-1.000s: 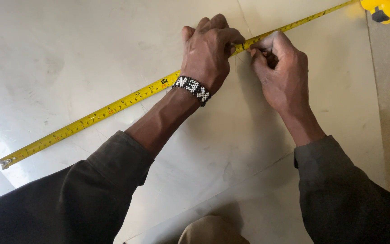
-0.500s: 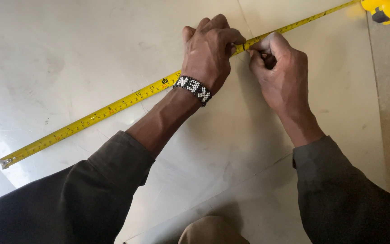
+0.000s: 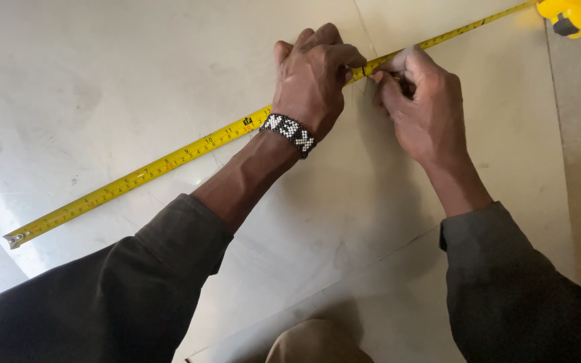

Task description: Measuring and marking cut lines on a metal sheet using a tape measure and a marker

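while the left hand point(image 3: 314, 74) pins the yellow tape measure point(image 3: 163, 165) flat, the right hand point(image 3: 421, 101) — fingers curled — pinches a small marker point(image 3: 406, 86) beside it.

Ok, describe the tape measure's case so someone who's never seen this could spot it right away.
Start from the pale glossy tile and follow the yellow tape blade up and rightwards, under the left hand and past the right hand. At the top right corner sits the tape measure case: a chunky yellow body with a dark patch, the only bulky thing there.
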